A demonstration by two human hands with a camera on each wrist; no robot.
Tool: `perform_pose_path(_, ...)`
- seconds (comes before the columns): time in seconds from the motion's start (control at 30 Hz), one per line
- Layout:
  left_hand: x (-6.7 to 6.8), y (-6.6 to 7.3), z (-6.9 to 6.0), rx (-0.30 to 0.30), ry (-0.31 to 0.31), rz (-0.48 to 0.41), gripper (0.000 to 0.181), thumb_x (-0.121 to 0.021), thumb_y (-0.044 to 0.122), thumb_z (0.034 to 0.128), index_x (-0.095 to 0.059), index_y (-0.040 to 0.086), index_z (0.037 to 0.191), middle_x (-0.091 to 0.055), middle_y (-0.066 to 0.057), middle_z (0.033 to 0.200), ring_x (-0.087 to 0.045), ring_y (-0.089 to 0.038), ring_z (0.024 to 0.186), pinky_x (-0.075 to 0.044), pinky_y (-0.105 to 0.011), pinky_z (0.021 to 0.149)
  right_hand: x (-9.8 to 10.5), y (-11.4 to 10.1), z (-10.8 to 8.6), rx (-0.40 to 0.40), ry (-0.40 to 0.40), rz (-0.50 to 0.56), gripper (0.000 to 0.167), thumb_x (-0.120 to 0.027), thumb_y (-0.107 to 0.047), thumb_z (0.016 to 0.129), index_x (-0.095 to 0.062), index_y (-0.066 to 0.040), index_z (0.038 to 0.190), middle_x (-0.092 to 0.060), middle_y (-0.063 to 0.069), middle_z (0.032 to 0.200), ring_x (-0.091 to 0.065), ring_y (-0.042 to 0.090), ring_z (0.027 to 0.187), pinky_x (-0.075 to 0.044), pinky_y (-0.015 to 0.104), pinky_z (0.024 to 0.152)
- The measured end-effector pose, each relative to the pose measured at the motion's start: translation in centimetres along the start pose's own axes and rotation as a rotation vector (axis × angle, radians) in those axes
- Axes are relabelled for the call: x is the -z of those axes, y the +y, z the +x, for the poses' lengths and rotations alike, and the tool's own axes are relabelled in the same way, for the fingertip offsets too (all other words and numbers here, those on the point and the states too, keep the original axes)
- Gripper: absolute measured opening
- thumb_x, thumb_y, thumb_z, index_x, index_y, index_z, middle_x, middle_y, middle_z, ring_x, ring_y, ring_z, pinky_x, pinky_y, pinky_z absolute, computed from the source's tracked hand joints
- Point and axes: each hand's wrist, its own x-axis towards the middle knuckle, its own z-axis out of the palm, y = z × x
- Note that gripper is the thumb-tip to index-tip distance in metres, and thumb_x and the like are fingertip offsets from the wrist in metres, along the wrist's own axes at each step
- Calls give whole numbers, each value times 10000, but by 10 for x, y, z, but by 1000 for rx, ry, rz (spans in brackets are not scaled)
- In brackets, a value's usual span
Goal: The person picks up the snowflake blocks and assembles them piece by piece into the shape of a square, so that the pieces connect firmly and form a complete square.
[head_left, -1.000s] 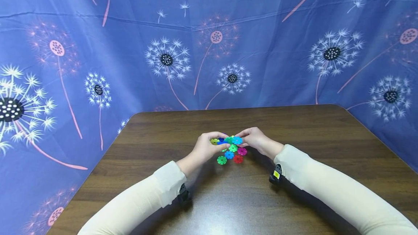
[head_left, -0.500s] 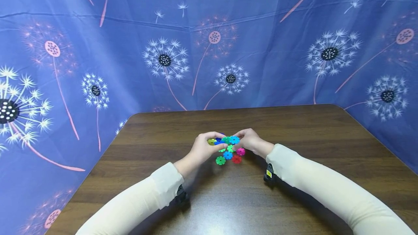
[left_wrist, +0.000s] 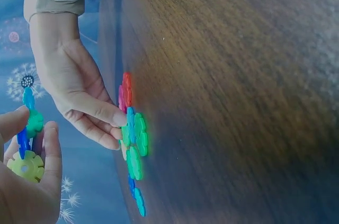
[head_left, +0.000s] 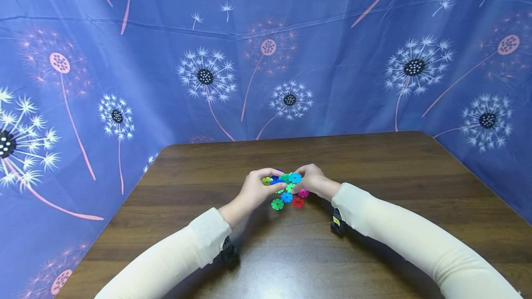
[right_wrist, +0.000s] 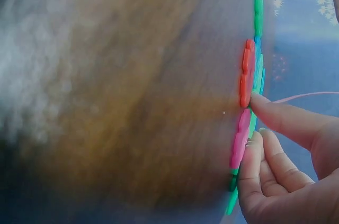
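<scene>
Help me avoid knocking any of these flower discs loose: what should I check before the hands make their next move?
1. Upper discs held: ok; the left hand grips them.
2. Lower cluster steadied: ok; the right hand pinches it.
3. The two sets apart: ok; the left wrist view shows a gap between them.
4. Lower cluster resting fully on the table: cannot tell; it is seen nearly edge-on from the wrists.
5. Slots lined up for joining: cannot tell; too small.
6. Unblocked head view of the discs: not ok; the hands cover some.
</scene>
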Motion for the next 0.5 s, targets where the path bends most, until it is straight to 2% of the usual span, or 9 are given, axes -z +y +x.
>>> perform_pose_path(0.13,1,0,-1,7,7,14,223,-810,183,791,-757,126,1001,-728,-54,1072,-632,-259,1013,-519,-237,736,0,0,0,13,2,8,494,-891,-29,596,-707,-12,1055,-666,77,952,-547,207,880,-491,270,740)
perform_pose_path(0.27,2,0,0,0,11,10,218,-810,162,788,-757,118,995,-729,-66,1061,-634,-265,955,-509,-210,695,3,1,0,12,-7,49,396,-861,-9,632,-715,-6,1000,-658,62,900,-547,178,810,-471,238,668)
perform_pose_path(0.37,2,0,1,-2,14,10,211,-808,152,789,-757,121,991,-729,-68,1053,-624,-225,887,-502,-193,661,8,1,-1,16,-51,88,306,-829,-15,692,-713,2,975,-646,32,837,-563,145,741,-479,242,643)
perform_pose_path(0.5,3,0,0,-2,16,28,212,-806,165,794,-756,124,995,-729,-66,1044,-585,-115,798,-501,-192,647,16,1,-3,31,-136,140,237,-793,-20,747,-710,16,966,-650,-35,732,-601,111,676,-525,287,694)
